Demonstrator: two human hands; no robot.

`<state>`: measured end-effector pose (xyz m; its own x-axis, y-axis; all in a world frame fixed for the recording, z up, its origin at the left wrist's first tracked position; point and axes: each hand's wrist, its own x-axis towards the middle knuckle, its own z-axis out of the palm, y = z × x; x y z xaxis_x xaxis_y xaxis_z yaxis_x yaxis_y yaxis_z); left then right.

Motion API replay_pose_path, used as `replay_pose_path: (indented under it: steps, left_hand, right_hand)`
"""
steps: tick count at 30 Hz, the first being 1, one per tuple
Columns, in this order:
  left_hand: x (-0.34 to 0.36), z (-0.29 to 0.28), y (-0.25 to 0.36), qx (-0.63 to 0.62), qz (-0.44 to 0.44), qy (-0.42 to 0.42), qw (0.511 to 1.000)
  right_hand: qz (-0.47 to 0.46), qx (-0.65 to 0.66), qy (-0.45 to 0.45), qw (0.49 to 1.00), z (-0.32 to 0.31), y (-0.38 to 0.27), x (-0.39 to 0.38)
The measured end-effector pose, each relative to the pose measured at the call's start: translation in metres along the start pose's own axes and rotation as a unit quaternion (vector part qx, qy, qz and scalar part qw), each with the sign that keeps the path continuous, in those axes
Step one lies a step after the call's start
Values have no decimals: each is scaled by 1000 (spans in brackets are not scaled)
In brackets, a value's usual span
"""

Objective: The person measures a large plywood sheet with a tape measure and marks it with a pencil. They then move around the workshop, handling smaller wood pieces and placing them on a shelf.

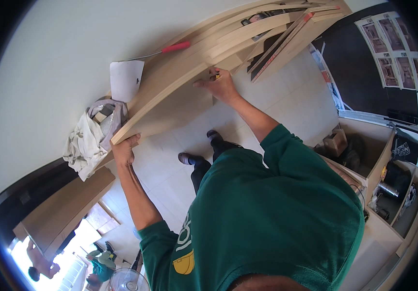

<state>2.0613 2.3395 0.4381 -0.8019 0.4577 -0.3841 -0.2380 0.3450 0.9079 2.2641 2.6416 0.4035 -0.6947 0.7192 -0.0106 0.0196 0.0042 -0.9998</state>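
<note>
A long pale wooden board (175,80) runs slantwise in front of me along the wall, its near end low at the left. My left hand (125,149) is closed on that end, the fingers curled around its underside. Farther along the same edge, my right hand (220,87) is closed around a small black-and-yellow thing (217,74), mostly hidden by the fingers. Its thumb reaches toward the board's underside. A red-handled tool (176,47) with a thin bent metal rod lies behind the board's edge, next to a white sheet (126,80).
A whitish cloth bundle (90,143) lies beside the board's left end. Framed pieces with red edges (286,43) lean at the far right. Open wooden compartments (371,167) hold a metal flask (389,189). A brown box (66,206), a fan (129,280) and two people are at lower left.
</note>
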Motion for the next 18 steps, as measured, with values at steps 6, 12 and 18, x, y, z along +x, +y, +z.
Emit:
replay_pose_path:
  steps: [6,12,18]
  left_hand:
    - [11,13,10,0,-6,-16,1000]
    - [19,34,22,-43,69,21,996]
    - [15,33,9,-53,105,86,989]
  right_hand:
    - [65,-11,-9,998,-9,6,17]
    - [18,-44,4,999,-5,8,44]
    - [42,-4,5,999,-3,1,39]
